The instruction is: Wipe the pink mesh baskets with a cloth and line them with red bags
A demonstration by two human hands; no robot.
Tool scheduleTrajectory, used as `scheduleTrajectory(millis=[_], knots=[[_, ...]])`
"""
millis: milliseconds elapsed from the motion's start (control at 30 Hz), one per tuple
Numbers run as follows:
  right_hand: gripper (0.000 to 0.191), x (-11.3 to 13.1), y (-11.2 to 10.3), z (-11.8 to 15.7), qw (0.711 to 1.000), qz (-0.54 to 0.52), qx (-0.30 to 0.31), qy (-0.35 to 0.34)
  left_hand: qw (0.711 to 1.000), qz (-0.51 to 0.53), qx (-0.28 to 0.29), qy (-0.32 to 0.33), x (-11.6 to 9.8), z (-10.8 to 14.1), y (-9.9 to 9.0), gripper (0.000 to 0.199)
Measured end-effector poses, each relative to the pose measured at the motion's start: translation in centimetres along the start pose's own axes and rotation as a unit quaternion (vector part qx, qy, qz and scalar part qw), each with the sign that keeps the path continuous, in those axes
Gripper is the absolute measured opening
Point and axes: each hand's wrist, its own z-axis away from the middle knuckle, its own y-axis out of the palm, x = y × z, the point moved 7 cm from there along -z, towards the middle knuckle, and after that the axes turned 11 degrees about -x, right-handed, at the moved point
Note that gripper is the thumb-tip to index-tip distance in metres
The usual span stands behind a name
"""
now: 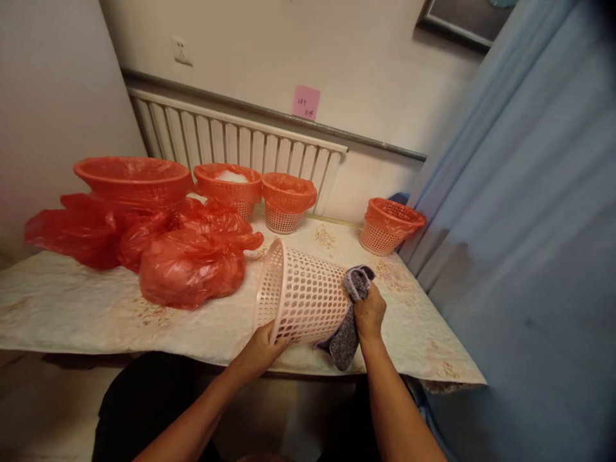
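Note:
A pale pink perforated basket [315, 295] lies tilted on its side above the front edge of the table, its open mouth facing left. My left hand [262, 351] grips the lower rim, fingers partly hidden behind the wall. At the basket's base, my right hand [369, 312] is closed on a dark grey cloth [344, 343] with a light purple edge, which touches the base and hangs down below it. No bag lines this basket.
Red plastic bags [192, 266] bulge on the table's left side. Behind them stand red-lined baskets, including a wide one [135, 183] and a smaller one [283, 218]. Another lined basket [380, 236] is at the back right, beside a blue curtain [520, 256]. A radiator [231, 142] lines the wall.

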Motion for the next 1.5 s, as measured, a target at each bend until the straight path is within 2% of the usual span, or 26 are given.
scheduleTrajectory(millis=[167, 267, 367, 533, 667, 767, 900, 1000, 1067, 1200, 1367, 1500], knots=[[0.034, 0.2, -0.4, 0.1, 1.000, -0.002, -0.001, 0.005, 0.998, -0.042, 0.032, 0.047, 1.6, 1.2, 0.2, 0.033], [0.032, 0.5, -0.8, 0.7, 1.000, -0.006, -0.011, 0.025, 0.995, -0.023, 0.056, 0.074, 0.5, 1.4, 0.5, 0.033], [0.036, 1.7, -0.9, 2.3, 0.999, -0.041, -0.001, 0.029, 0.995, -0.007, 0.057, 0.076, -1.3, 1.2, 0.8, 0.034], [0.039, 7.0, -1.6, 6.6, 0.991, -0.134, 0.006, -0.028, 0.998, -0.004, 0.030, 0.046, -3.6, 1.1, 1.0, 0.035], [0.035, 12.6, -2.4, 9.1, 0.974, -0.196, 0.042, -0.110, 0.998, 0.006, 0.050, 0.049, -4.6, 1.4, 1.2, 0.030], [0.035, 15.9, -2.4, 9.4, 0.959, -0.210, 0.071, -0.178, 0.997, -0.007, 0.038, 0.064, -4.8, 1.1, 0.6, 0.033], [0.032, 17.4, -1.2, 7.5, 0.952, -0.207, 0.073, -0.215, 0.998, 0.009, -0.003, 0.063, -4.6, 0.2, -0.4, 0.036], [0.029, 17.1, 0.1, 5.5, 0.948, -0.216, 0.077, -0.221, 1.000, 0.012, -0.004, 0.025, -4.3, -0.4, -0.5, 0.033], [0.030, 16.0, 0.9, 4.1, 0.950, -0.213, 0.086, -0.211, 1.000, 0.019, -0.014, 0.007, -4.3, -0.6, -0.6, 0.037], [0.035, 11.2, 1.9, 1.4, 0.972, -0.165, 0.094, -0.141, 0.998, 0.032, -0.033, -0.047, -3.8, -0.8, -0.8, 0.040], [0.035, 4.2, 1.1, -1.0, 0.995, -0.065, 0.072, -0.036, 0.997, 0.030, -0.039, -0.063, -3.5, -1.2, -0.7, 0.037], [0.035, 2.2, -0.1, -1.0, 0.998, -0.038, 0.055, -0.011, 0.997, 0.029, -0.040, -0.060, -3.0, -1.8, -1.0, 0.038]])
